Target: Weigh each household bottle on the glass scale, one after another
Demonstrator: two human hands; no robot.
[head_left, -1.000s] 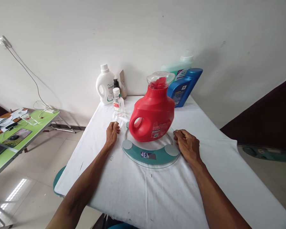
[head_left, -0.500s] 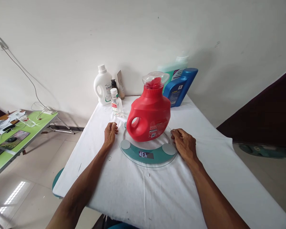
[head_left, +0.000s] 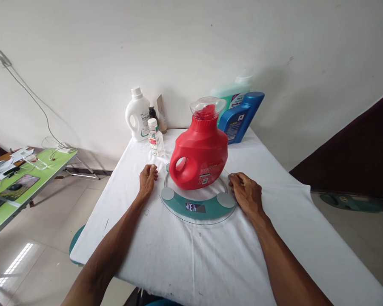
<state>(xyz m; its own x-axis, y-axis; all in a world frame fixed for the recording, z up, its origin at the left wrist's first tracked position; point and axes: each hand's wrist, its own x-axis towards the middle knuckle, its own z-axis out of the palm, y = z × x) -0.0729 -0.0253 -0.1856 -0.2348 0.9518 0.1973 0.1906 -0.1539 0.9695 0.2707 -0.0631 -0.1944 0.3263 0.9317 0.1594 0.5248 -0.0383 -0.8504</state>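
both hands (head_left: 147, 179) (head_left: 245, 193) loosely curled, empty, flanking scale (head_left: 196, 207)

I cannot read the digits on the scale (head_left: 196, 207); they are too small. The red jug (head_left: 199, 153) hides the far part of the scale and the low part of the green bottle (head_left: 231, 91), which is blurred. Labels on the small bottle (head_left: 155, 138) are unreadable. The green table (head_left: 25, 178) is cut off at the left edge.

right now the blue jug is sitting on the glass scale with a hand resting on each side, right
Not quite. In the head view the red jug stands on the glass scale; the blue jug stands back by the wall. The left hand and right hand do rest at either side.
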